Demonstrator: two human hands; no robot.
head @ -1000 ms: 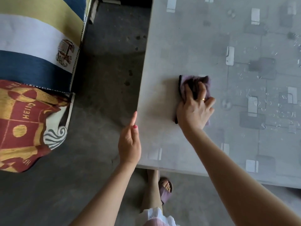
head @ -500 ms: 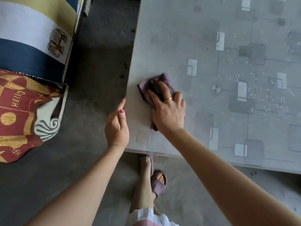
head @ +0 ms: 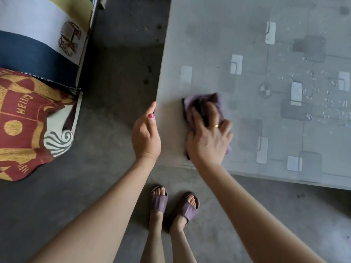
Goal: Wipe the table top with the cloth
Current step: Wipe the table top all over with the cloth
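A purple cloth (head: 197, 102) lies crumpled on the grey patterned table top (head: 218, 54), near its front left corner. My right hand (head: 208, 137) presses flat on the cloth, fingers spread over it, a gold ring on one finger. My left hand (head: 146, 135) hovers at the table's left edge with the fingers curled loosely and the thumb tip touching the edge; it holds nothing. Water droplets (head: 326, 99) sit on the table to the right of the cloth.
A sofa or bed with a striped cover (head: 34, 40) and a red-and-gold cushion (head: 22, 122) stands to the left across a strip of concrete floor (head: 117, 76). My feet in purple slippers (head: 172, 204) stand just below the table's front edge.
My right hand slid the cloth left toward the table's edge, then back a little to the right. My left hand stayed beside the left edge. Both feet now show.
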